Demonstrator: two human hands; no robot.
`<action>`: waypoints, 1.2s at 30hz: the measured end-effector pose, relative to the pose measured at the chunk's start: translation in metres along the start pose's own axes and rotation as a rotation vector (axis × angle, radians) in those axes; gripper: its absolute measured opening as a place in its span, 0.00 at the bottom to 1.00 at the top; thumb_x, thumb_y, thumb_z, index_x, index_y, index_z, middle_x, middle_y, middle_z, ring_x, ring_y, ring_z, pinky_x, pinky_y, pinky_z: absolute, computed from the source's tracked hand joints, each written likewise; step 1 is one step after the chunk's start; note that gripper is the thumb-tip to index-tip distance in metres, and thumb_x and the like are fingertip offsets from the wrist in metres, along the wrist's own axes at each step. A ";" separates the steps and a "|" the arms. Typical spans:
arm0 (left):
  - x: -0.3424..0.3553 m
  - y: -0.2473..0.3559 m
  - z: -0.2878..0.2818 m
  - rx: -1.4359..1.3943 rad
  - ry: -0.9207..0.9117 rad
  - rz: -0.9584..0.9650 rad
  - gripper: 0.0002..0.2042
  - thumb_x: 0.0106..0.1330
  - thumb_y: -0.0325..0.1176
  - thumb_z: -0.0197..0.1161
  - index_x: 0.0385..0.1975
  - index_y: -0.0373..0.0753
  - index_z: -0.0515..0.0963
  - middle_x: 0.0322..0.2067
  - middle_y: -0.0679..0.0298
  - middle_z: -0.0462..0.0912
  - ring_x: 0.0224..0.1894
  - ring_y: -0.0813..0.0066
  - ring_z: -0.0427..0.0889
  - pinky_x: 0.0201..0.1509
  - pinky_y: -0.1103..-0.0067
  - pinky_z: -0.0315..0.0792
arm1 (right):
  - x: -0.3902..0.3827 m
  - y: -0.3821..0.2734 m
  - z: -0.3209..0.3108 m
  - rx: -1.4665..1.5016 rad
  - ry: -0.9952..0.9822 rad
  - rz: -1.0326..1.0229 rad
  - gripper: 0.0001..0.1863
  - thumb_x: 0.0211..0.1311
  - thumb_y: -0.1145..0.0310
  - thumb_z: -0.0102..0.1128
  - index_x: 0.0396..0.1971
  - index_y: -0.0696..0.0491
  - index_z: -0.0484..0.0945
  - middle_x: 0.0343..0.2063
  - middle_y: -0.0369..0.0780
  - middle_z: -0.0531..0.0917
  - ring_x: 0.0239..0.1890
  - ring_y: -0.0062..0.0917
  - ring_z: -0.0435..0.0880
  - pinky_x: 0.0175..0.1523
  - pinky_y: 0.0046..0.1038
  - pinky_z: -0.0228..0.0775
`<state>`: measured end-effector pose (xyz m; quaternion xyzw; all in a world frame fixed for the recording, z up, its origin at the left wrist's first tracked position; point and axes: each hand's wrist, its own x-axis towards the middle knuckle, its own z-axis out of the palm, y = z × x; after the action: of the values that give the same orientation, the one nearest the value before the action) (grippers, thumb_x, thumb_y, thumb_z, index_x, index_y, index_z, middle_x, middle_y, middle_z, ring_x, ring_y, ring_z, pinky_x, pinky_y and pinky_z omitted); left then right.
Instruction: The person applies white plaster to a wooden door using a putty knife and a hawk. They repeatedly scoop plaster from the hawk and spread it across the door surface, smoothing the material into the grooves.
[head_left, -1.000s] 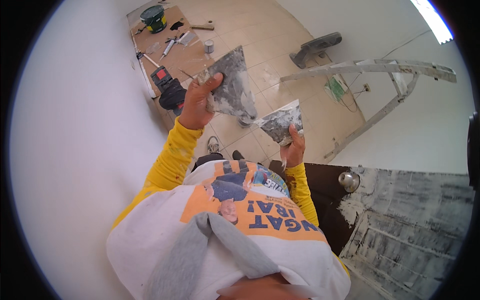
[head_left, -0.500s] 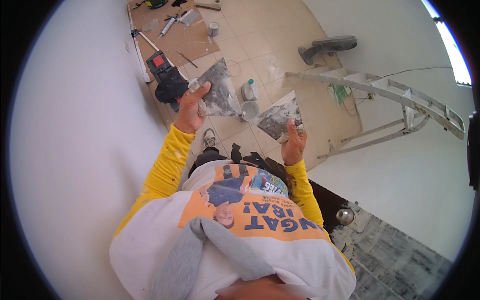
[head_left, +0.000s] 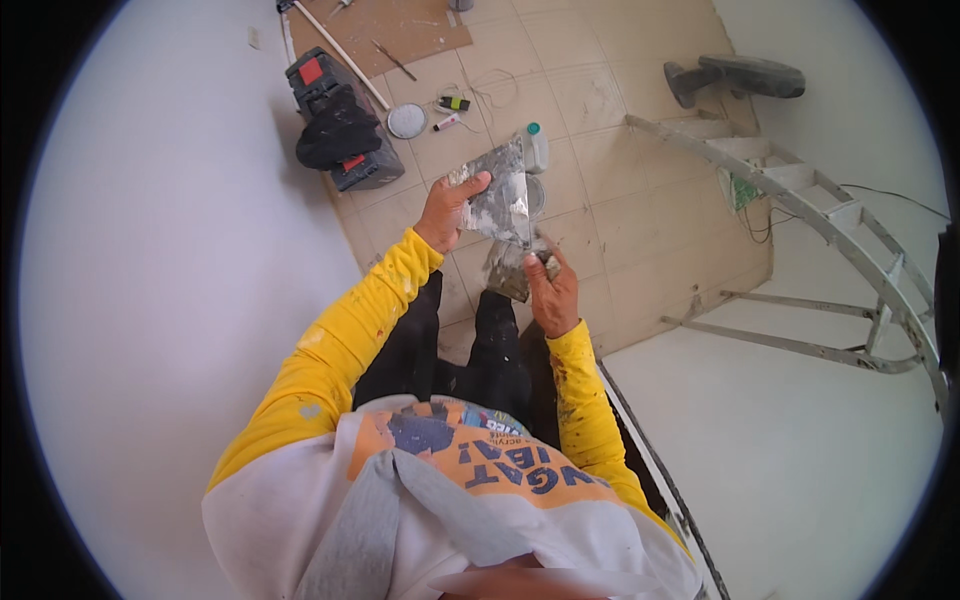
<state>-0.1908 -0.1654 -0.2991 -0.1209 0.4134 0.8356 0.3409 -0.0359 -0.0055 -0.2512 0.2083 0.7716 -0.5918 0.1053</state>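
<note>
My left hand (head_left: 445,212) is closed round a wide putty knife (head_left: 505,192). Its flat, flared metal blade is smeared with grey and white filler. Just below it and to the right, my right hand (head_left: 556,300) grips a second smeared putty knife (head_left: 507,272). The two blades overlap in the picture near the left one's lower corner; whether they touch I cannot tell. Beyond them, a round tub (head_left: 538,194) is partly hidden behind the left blade. A pale jug (head_left: 537,154) with a green cap stands beside that tub.
A black toolbox (head_left: 375,170) with red latches, draped with black cloth, sits by the left wall. Near it are a round white-filled container (head_left: 407,121), a small tube (head_left: 447,122) and cardboard (head_left: 410,35). At right stands a stepladder (head_left: 790,176); a dark grey object (head_left: 750,76) lies beyond.
My hands have come together from being apart, bringing the two putty knives close to each other. The view has shifted, and the round white-filled container and small tube now show.
</note>
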 end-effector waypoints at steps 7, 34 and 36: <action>0.131 -0.129 -0.110 -0.047 0.077 -0.165 0.14 0.70 0.32 0.66 0.51 0.34 0.79 0.44 0.62 0.86 0.44 0.69 0.87 0.51 0.69 0.82 | 0.086 0.187 0.035 -0.302 0.433 -0.114 0.19 0.71 0.70 0.53 0.59 0.52 0.77 0.53 0.47 0.82 0.51 0.47 0.81 0.56 0.42 0.73; 0.299 -0.310 -0.263 1.599 -0.103 -0.469 0.35 0.71 0.62 0.49 0.42 0.27 0.80 0.41 0.37 0.84 0.48 0.44 0.84 0.56 0.61 0.75 | 0.241 0.544 0.059 -0.266 0.322 0.443 0.28 0.58 0.59 0.66 0.51 0.66 0.78 0.46 0.62 0.83 0.52 0.58 0.81 0.58 0.44 0.73; 0.312 -0.332 -0.244 1.753 -0.087 -0.482 0.26 0.68 0.51 0.55 0.50 0.30 0.79 0.48 0.40 0.84 0.54 0.44 0.83 0.59 0.59 0.75 | 0.216 0.537 0.060 -0.101 0.338 0.429 0.26 0.58 0.59 0.66 0.49 0.66 0.79 0.44 0.60 0.84 0.50 0.57 0.82 0.57 0.43 0.73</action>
<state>-0.2183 -0.0664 -0.8051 0.1298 0.8510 0.1318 0.4916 0.0061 0.0939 -0.8230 0.4572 0.7451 -0.4735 0.1082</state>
